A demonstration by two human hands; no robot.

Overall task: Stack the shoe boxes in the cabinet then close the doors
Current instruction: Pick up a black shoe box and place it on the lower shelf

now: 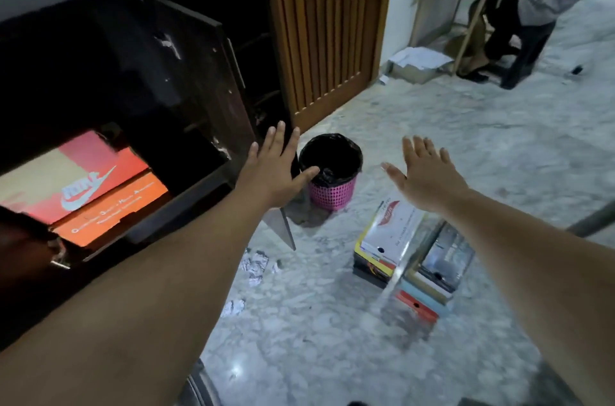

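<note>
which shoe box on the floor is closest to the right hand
The white-lidded shoe box, topping the left floor stack, just beneath the open right hand. The dark-lidded box and the others lie lower in the picture, nearer the person.

Both bare arms reach forward and away from the body, nearly straight at the elbow. The left hand [278, 169] is held flat with its back to the camera, fingers straight and close together, thumb spread out to the right. The right hand [429, 176] is likewise flat, fingers straight and slightly fanned, thumb stretched to the left. Neither hand grips anything.
</note>
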